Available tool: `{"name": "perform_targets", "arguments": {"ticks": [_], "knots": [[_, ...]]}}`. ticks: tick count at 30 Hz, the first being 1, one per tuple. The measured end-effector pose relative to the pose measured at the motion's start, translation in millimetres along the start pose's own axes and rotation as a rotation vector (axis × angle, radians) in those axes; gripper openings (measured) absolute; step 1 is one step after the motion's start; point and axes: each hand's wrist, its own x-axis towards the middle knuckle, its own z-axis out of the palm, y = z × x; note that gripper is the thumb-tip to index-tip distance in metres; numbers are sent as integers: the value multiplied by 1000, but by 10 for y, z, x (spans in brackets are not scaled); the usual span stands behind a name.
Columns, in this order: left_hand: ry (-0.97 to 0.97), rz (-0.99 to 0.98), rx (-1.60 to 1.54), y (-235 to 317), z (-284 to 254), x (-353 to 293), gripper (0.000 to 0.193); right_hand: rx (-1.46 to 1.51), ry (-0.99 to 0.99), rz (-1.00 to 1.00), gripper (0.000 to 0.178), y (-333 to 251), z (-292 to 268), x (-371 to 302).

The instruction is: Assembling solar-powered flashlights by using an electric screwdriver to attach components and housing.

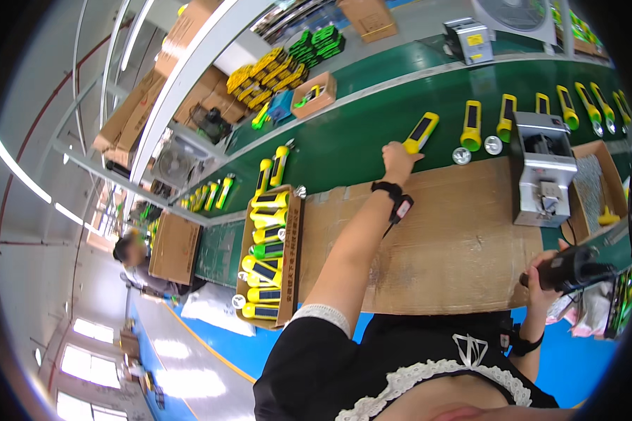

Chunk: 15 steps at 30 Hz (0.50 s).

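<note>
My left hand (398, 161) reaches out over the green belt and is closed round the near end of a yellow flashlight (423, 132) with a dark solar panel along its side. My right hand (538, 284) is low at the right, its fingers wrapped round a black handheld power tool (570, 268), which looks like an electric screwdriver. Between the hands lies a flat cardboard sheet (442, 252). Beyond it, another yellow flashlight body (472, 125) stands on the belt with a round clear lens piece (461, 156) beside it.
At the left, an open carton (290, 281) holds several yellow flashlights and a green one. A silver machine (541, 175) stands right of the sheet, beside a box of screws (597, 182). More flashlights line the belt (358, 140). A person (137, 256) sits far left.
</note>
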Motion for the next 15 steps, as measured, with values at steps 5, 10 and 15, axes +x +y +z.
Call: {"name": "perform_targets", "arguments": {"ticks": [5,10,15], "knots": [[-362,9,16,-135,-345,123,71,32,-20,-31,72,34,-8,17],[-413,-46,195,-932,-785,853,72,-27,-46,-51,72,29,-91,71],[-158,-719,540,-2944,-1578,1705,38,400,-652,95,50,389,-690,461]]}}
